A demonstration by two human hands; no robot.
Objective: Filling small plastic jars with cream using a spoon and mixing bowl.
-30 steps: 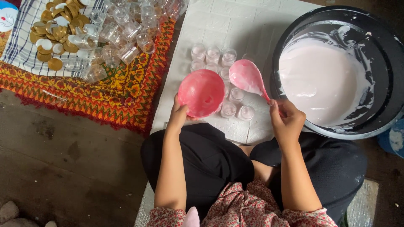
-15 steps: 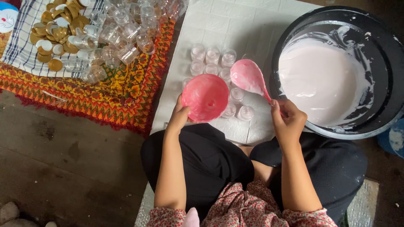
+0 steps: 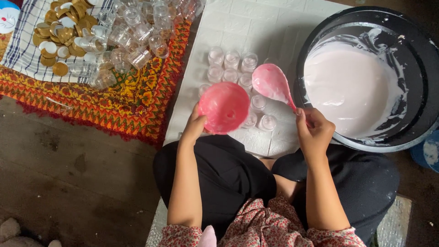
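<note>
My left hand (image 3: 194,126) holds a pink funnel (image 3: 224,107) by its rim, above small clear jars (image 3: 232,59) that stand in rows on a white tiled sheet (image 3: 270,25). My right hand (image 3: 313,130) grips the handle of a pink ladle (image 3: 272,82) coated with pale pink liquid; its bowl hovers over the jars just right of the funnel. A large black basin (image 3: 411,132) of pale pink liquid (image 3: 347,91) sits right of that hand. Some jars are hidden under the funnel.
A heap of empty clear jars (image 3: 132,32) and gold lids (image 3: 59,36) lies on a checked cloth (image 3: 23,55) over a patterned red-orange mat (image 3: 114,105) at the upper left. Dark wooden floor (image 3: 68,183) lies to the left. My black-clad legs (image 3: 228,178) are folded below.
The funnel has shifted slightly right and toward me over the jars. The ladle and my right hand have hardly moved.
</note>
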